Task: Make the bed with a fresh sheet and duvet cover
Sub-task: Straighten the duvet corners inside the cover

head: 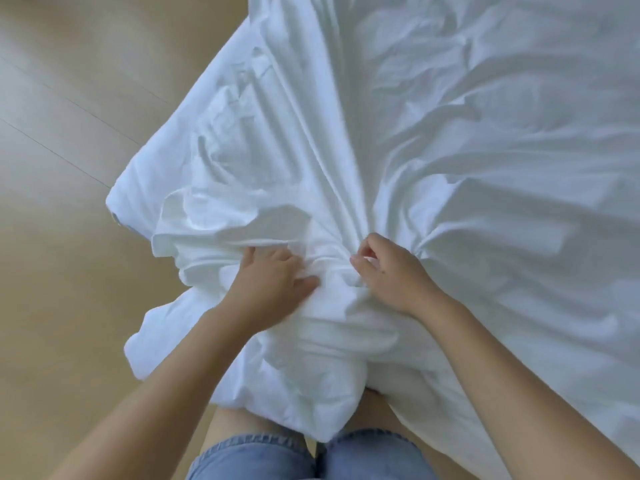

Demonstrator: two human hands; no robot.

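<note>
A white duvet cover (433, 150) lies rumpled over the bed and fills the right and middle of the head view. Its near corner is bunched into thick folds that hang over the bed's edge toward my legs. My left hand (277, 275) lies on the bunched fabric with its fingertips tucked into a fold. My right hand (384, 271) has curled fingers gathering the cloth, and creases fan out from that spot. Whether a duvet is inside the cover cannot be told.
Light wooden floor (69, 168) runs along the left side of the bed. My knees in blue denim shorts (277, 455) stand against the bed's near edge. A small dark spot (116, 218) shows at the cloth's left corner.
</note>
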